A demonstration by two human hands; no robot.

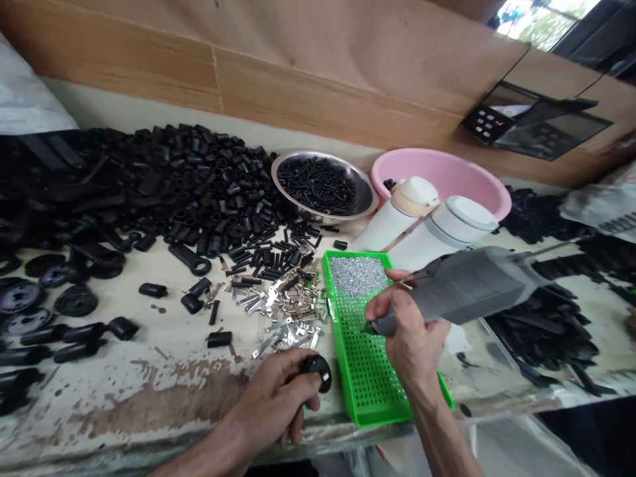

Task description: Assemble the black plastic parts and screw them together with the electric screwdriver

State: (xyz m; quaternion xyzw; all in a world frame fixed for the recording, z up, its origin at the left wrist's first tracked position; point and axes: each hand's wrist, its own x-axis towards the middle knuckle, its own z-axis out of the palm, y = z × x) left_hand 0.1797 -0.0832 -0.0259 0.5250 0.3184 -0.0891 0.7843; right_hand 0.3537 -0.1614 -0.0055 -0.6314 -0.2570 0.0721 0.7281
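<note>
My left hand (281, 397) is closed around a round black plastic part (318, 372) near the front edge of the table, left of a green perforated tray (350, 391). Small silver screws (358, 275) fill the tray's back end. Over the tray, my right hand (415, 331) grips a grey power screwdriver (460, 285), its tip pointing left. Flat metal strips (293, 301) and small black ridged pieces (271, 265) lie scattered behind my left hand.
Black cylinders (223, 179) are heaped at the back left. A metal bowl (325, 213) of black pins, a pink basin (452, 165) and two white bottles (382, 225) stand behind the tray. More black parts (546, 324) lie at right.
</note>
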